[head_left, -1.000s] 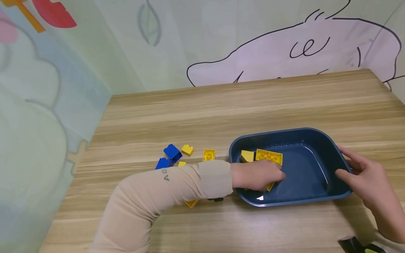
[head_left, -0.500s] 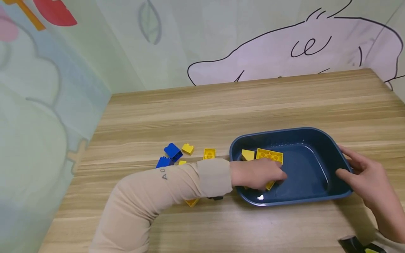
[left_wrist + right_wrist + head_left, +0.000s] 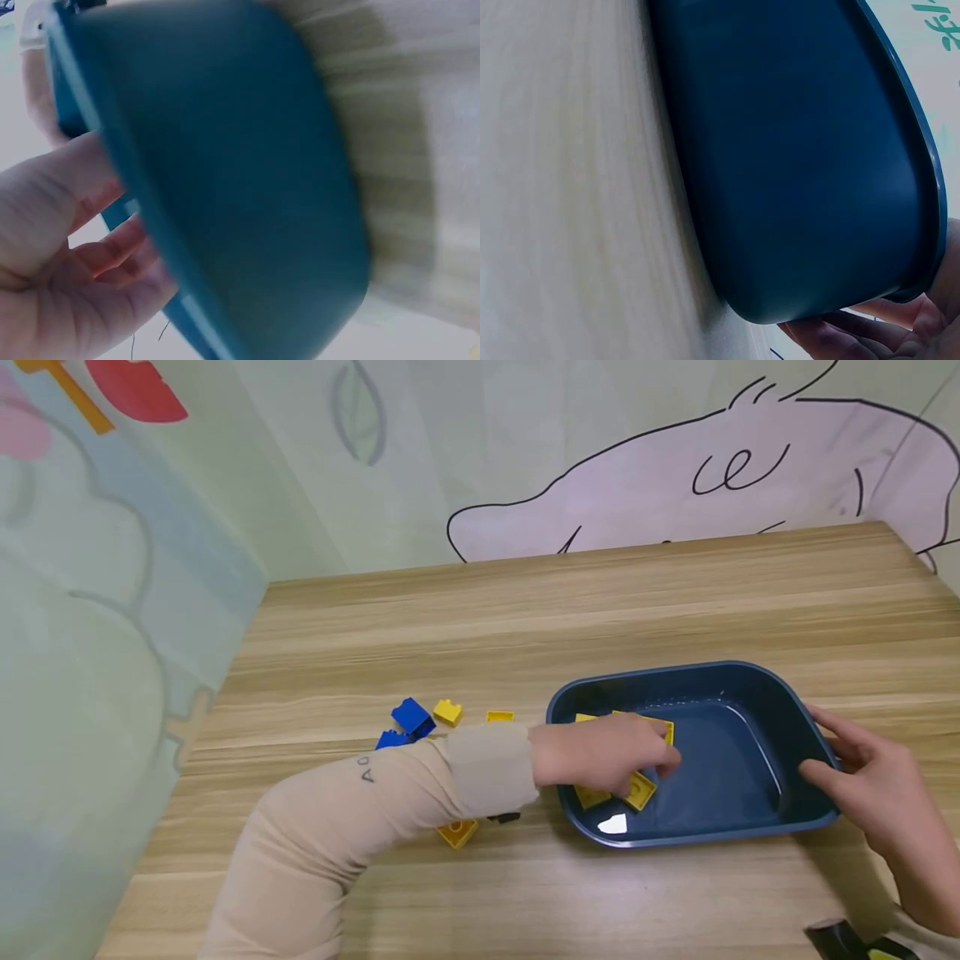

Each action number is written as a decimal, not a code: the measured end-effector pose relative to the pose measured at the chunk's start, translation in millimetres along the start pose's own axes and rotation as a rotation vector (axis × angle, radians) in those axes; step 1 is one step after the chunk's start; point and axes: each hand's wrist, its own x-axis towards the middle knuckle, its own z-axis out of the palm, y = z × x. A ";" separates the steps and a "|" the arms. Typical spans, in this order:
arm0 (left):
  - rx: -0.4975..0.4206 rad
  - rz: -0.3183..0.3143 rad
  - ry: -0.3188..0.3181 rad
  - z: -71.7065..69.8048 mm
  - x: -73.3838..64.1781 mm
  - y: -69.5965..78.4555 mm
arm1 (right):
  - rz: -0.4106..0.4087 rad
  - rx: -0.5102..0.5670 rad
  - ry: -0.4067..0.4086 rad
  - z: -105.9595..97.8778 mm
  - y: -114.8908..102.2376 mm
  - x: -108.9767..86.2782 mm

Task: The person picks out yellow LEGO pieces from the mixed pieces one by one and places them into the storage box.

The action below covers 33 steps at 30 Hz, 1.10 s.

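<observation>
Two bare hands at a blue plastic basin [image 3: 731, 760] on a wood-grain tabletop [image 3: 637, 602]. The basin, rounded at its corners, lies well in from the tabletop's far edge, its longer sides running from left to right. The left hand [image 3: 607, 753] reaches over the basin's left edge, palm down, above the yellow toy bricks inside; its fingers are bent downward, and whether they hold a brick cannot be told, the tips being partly hidden in the head and left wrist views. The right hand [image 3: 873, 777] grips the basin's right edge, thumb over the rim and the other fingers curled against the outer wall. All visible bricks within the basin are grouped toward its left end: a small yellow brick [image 3: 640, 791] and a second yellow brick [image 3: 591, 797] lie near the near-left corner, while a longer yellow brick [image 3: 670, 732] and another at the far-left corner are partly covered by the left hand. Outside the basin's left edge, two blue bricks [image 3: 413, 717] lie near a small studded yellow brick [image 3: 448, 712]. Another yellow brick [image 3: 458, 833], partly beneath the beige sleeve [image 3: 300, 852], lies nearer the viewer. A wall [image 3: 405, 518] with a black-outlined cartoon figure stands behind the tabletop's far edge.
</observation>
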 end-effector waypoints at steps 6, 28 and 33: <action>-0.001 0.007 0.105 -12.1 -14.6 -5.0 | -0.012 0.042 0.009 -2.2 0.6 -1.2; -0.171 -0.254 0.276 -15.5 -92.0 -45.9 | -0.016 0.012 -0.002 -1.2 -0.7 0.5; -0.159 -0.314 0.319 -12.6 -104.7 -54.4 | -0.008 -0.005 -0.006 -0.2 -2.9 -0.6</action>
